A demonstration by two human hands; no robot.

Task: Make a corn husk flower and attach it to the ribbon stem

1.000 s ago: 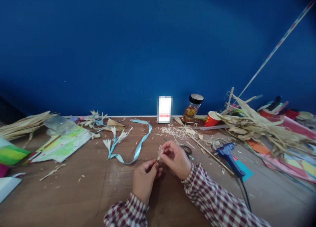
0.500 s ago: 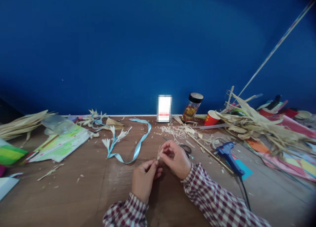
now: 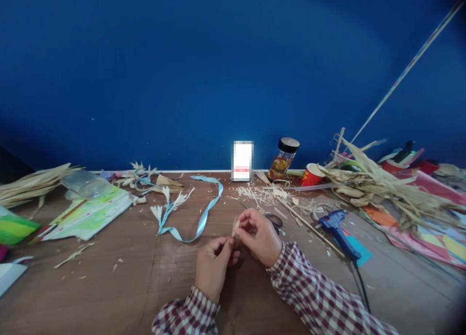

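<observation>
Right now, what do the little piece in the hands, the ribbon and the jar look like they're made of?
The piece, pinched between left hand and right hand, looks like dried husk or straw: pale tan, matte, fibrous, split at the tip. The ribbon seems satin or plastic: light blue with a smooth sheen. The jar looks like clear glass or plastic under a black lid; which, I cannot tell.
</observation>
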